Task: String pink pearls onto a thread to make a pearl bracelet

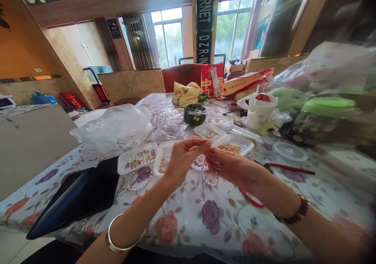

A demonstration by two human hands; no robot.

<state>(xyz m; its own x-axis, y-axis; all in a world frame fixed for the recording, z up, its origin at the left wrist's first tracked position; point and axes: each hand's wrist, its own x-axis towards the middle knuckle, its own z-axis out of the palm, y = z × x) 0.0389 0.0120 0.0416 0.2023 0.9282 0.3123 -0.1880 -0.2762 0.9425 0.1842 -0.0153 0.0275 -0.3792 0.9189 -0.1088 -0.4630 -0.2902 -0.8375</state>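
My left hand [185, 157] and my right hand [235, 169] meet above the table, their fingertips almost touching. A loop of pearl-like beads [210, 183] hangs under my right fingers, which are closed on it. Thin pale lines, perhaps thread or wire, show by those fingers. My left thumb and fingers are pinched together; whatever lies between them is too small to make out. Behind the hands, a heap of pale pink beads [200, 161] is partly hidden. A second beaded loop [128, 186] lies flat on the flowered cloth to the left.
White trays of gold beads [120, 166] stand around the hands. Red-handled pliers [290, 167] and a clear lid [290, 150] lie right. A black case [73, 197] and a plastic bag [111, 127] are left. A green wire-like coil [194, 115] sits behind.
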